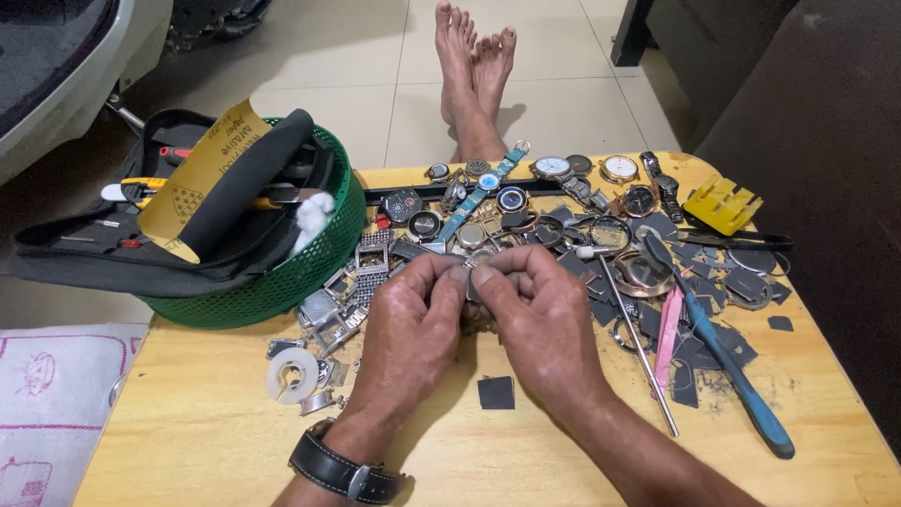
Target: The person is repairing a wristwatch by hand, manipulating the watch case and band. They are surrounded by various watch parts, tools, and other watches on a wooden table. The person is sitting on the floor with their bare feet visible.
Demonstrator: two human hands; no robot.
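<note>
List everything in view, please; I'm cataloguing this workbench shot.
Small watch part: one, metallic, pinched between both hands' fingertips.
Wristwatches and watch cases: many, silver, gold and blue, table's far side.
Basket: one, green, table's left, holding a black tool pouch and yellow sandpaper.
Screwdriver: one, blue-handled, right.
Tweezers: one, pink, right.
Yellow plastic holder: one, far right.
Tape roll: one, white, left.
Table: one, light wood.
Left hand: wears black-strapped watch.
Right hand: bare.
Feet: two, on the tiled floor.

Watch-strewn wooden table (206, 422)
</note>
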